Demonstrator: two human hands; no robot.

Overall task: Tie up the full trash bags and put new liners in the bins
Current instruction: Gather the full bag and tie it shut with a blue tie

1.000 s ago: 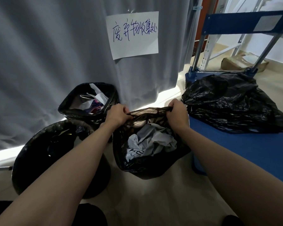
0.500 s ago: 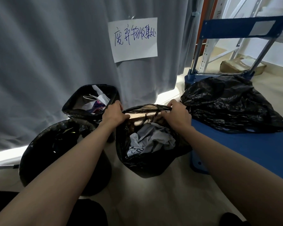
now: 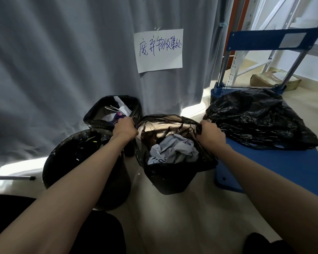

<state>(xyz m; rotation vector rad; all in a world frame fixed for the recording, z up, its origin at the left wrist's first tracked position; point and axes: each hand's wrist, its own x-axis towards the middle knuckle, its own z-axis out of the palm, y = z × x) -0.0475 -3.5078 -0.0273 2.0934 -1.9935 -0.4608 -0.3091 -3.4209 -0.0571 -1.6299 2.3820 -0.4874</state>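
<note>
Left hand (image 3: pixel 125 128) and right hand (image 3: pixel 210 133) each grip opposite rims of full trash bag (image 3: pixel 174 173); best gather rims inward evenly; keep crumpled paper (image 3: pixel 173 149) below knot.

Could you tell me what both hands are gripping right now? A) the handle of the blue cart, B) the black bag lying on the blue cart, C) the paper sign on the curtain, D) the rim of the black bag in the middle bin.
D: the left hand and right hand each hold an opposite edge of the middle bin's black bag, with crumpled waste inside.
</note>
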